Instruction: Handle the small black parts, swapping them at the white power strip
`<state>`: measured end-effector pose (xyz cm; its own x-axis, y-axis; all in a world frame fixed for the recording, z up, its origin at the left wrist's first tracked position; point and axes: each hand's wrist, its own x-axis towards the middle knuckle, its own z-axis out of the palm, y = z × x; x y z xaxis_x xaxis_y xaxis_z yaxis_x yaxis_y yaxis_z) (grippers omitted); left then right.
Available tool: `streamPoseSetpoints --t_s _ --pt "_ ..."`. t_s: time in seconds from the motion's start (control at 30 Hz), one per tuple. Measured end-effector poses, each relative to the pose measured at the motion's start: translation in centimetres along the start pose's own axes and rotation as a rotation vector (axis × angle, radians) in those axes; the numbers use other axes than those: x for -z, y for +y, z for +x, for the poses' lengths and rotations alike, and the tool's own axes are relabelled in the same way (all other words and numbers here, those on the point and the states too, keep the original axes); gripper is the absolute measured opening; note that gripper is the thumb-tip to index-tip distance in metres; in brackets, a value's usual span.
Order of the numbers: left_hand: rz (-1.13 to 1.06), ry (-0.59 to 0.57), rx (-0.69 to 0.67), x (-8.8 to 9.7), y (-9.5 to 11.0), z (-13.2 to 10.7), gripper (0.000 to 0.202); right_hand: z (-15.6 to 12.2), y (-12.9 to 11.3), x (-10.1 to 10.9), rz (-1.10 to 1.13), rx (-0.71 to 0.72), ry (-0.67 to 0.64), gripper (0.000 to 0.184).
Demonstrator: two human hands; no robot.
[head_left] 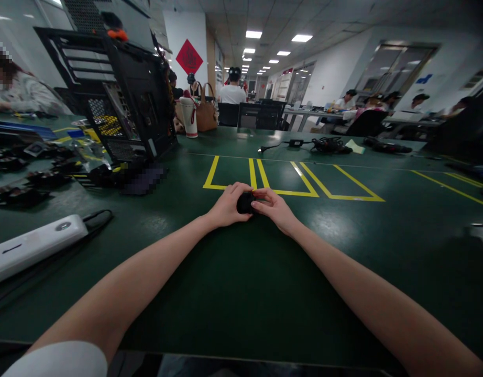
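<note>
Both my arms reach forward over a dark green table (241,283). My left hand (227,205) and my right hand (273,207) meet in the middle, fingers curled round a small black object (245,202) held between them. It rests on or just above the table, near yellow taped rectangles (265,180). What the object is I cannot make out.
An open black computer case (127,99) stands at the left with black parts (21,183) scattered before it. A white power strip (33,246) lies near left. Black cables and an adapter (328,145) lie further back. A white cup (190,118) and brown bag (206,112) stand behind; people sit at other tables.
</note>
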<state>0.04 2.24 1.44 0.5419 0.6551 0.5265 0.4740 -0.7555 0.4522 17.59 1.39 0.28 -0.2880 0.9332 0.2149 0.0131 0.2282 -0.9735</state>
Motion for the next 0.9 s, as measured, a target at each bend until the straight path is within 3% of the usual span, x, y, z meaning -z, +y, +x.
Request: streamPoseSetpoints --t_s 0.2,0.4,0.77,0.9 --pt "-0.003 0.009 -0.012 0.01 0.01 -0.05 0.054 -0.16 0.0 0.1 0.014 0.022 -0.059 0.033" --pt "0.012 0.019 -0.04 -0.09 -0.14 -0.03 0.055 -0.15 0.27 0.1 0.012 0.003 -0.027 0.025" --pt "0.017 0.04 -0.061 -0.17 -0.28 0.05 0.054 -0.13 0.32 0.2 0.024 0.042 -0.063 0.034" --pt "0.02 0.035 -0.067 -0.14 -0.32 0.04 0.055 -0.2 0.18 0.08 0.021 0.063 -0.028 0.025"
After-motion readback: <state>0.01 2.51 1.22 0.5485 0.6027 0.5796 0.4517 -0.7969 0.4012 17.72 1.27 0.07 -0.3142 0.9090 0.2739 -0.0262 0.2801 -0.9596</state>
